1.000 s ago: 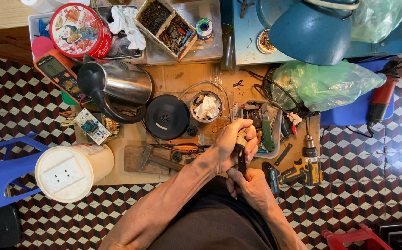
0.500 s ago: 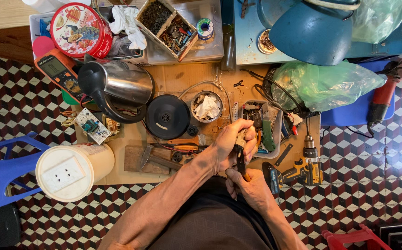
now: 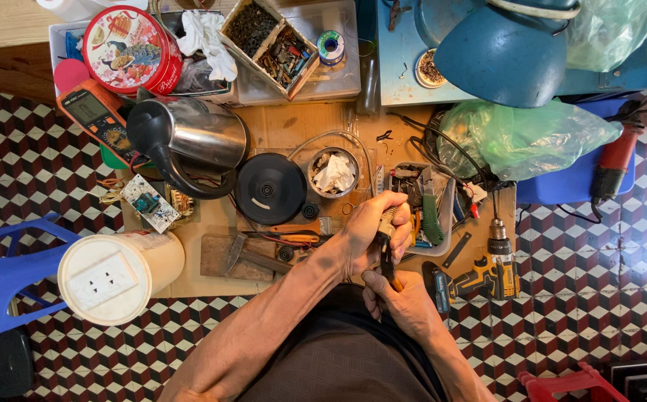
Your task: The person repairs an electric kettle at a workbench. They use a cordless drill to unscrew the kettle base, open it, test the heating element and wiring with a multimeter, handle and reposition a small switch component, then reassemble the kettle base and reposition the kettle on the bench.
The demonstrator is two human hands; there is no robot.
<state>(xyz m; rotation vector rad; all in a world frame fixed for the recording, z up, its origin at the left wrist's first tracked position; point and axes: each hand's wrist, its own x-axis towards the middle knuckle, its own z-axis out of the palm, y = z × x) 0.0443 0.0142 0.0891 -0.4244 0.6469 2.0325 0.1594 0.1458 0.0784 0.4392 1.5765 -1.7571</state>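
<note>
Pliers clasped between both hands' fingers.

Floor tiled in a cube pattern of black, white and dark red. Brown wooden board under the clutter. Silver kettle with black handle and spout; round black base beside it. Red round tin with a pictured lid. Orange and grey meter. Cream container with white lid. Blue stool. Blue lamp shade. Translucent green bag. Yellow and black drill. White cloth. Black and orange tool between left hand and right hand.
</note>
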